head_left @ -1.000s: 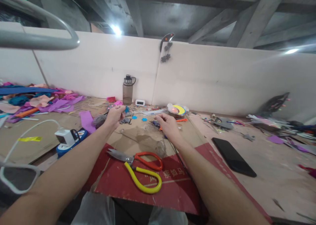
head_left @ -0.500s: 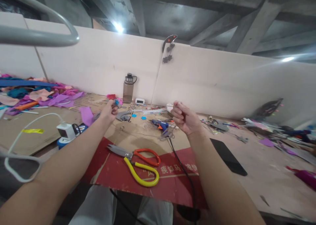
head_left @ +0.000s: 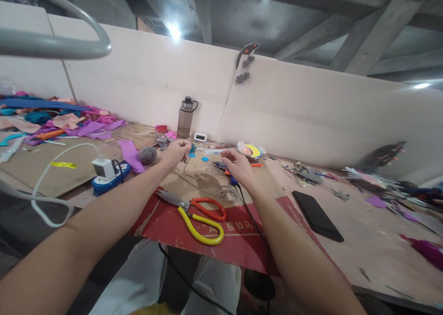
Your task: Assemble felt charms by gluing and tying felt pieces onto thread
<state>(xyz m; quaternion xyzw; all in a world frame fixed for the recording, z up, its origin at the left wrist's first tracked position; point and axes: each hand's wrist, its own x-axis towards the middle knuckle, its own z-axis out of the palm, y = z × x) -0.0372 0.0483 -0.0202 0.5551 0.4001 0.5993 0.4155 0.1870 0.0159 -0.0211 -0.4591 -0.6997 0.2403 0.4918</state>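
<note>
My left hand [head_left: 178,152] is closed in a pinch on a small teal-blue piece [head_left: 193,148] at its fingertips, whose shape is too small to tell. Across from it, my right hand [head_left: 238,165] has its fingertips drawn together; whatever they hold is hidden. Small blue flower-shaped cutouts [head_left: 205,159] lie between the hands. Under the right hand is a blue glue gun [head_left: 234,181] with a black cord. Closer to me, scissors [head_left: 194,218] with one red and one yellow handle rest on the red and tan board [head_left: 238,250]. A loose clear coil [head_left: 226,194] lies beyond them.
A bottle [head_left: 185,119] and a small white clock [head_left: 200,137] stand by the partition. Left are a charger on a blue power strip [head_left: 110,179], grey yarn [head_left: 147,155] and piled fabric scraps [head_left: 69,121]. A black phone [head_left: 316,216] lies right, near scattered scraps.
My hands have come closer together, the left moving right with the teal-blue piece and the right moving left. A yellow and white round item now shows behind my right hand. The view has shifted slightly.
</note>
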